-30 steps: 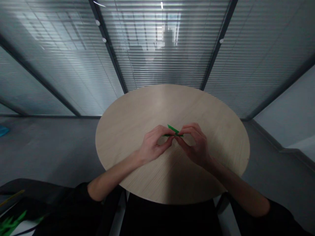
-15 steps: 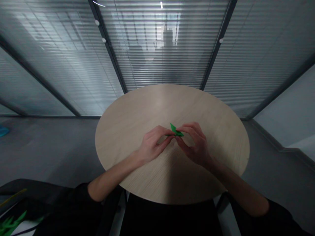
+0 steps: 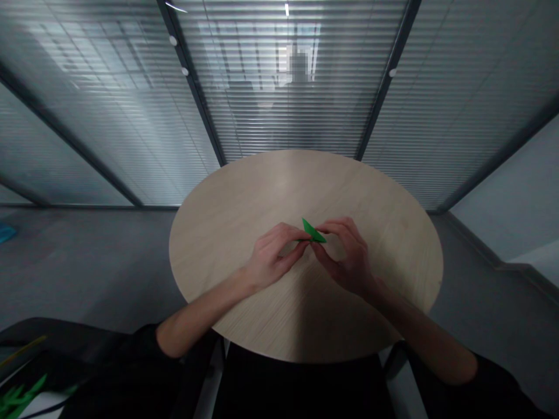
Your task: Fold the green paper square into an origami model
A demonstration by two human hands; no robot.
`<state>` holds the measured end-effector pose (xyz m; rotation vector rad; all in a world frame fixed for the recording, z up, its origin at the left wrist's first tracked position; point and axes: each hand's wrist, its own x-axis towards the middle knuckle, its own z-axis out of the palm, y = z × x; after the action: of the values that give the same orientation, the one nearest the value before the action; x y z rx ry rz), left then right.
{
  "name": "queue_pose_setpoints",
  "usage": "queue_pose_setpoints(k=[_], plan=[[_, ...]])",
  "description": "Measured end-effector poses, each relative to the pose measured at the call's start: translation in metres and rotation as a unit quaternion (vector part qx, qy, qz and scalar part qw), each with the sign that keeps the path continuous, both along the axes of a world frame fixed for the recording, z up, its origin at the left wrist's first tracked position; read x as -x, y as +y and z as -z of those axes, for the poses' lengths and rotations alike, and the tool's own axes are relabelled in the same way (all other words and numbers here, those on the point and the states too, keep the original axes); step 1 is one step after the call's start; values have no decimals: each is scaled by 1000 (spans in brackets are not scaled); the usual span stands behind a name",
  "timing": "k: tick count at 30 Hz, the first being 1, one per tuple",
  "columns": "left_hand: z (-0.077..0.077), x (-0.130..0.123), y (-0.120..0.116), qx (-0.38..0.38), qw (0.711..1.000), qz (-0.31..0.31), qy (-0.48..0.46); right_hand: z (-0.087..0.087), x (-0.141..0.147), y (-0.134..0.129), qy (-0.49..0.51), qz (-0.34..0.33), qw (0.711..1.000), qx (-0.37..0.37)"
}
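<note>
A small piece of folded green paper (image 3: pixel 313 231) with a pointed flap sticking up is held between my hands, over the middle of the table. My left hand (image 3: pixel 277 253) pinches its left end between thumb and fingers, which hide part of it. My right hand (image 3: pixel 348 256) is at its right side, index fingertip against the raised flap's far edge and thumb at the lower edge. How firmly the right fingers grip cannot be seen.
The round wooden table (image 3: pixel 283 180) stands against glass partitions with blinds (image 3: pixel 288 122). A blue object (image 3: pixel 6 233) lies on the floor at far left. Green strips (image 3: pixel 24 396) and a white item (image 3: pixel 43 404) are at the lower left, beside a dark chair edge.
My right index finger has shifted from the front of the green paper to behind its raised flap, so more green shows. My left hand has stayed in place.
</note>
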<state>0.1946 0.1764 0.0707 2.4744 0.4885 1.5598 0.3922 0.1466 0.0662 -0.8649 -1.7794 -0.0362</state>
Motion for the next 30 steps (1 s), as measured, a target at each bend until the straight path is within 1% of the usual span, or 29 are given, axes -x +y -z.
queue_pose_setpoints(k=[4,8,12,17,28,30], plan=[[1,1,1,-5,1000,3,1,0,1,0,19,-30,999,38],[3,1,1,3,1000,3,4,0,2,0,17,-51,998,36],[2,0,1,5,1000,-1,-6,-1,3,-2,25,-50,998,29],[1,-1,0,3,1000,-6,-20,2,3,-2,44,-35,998,38],[0,1,-1,-3,1000,-9,-19,6,0,1,74,-26,990,114],[0,1,-1,-5,1000,-6,-23,6,0,2,75,-30,990,119]])
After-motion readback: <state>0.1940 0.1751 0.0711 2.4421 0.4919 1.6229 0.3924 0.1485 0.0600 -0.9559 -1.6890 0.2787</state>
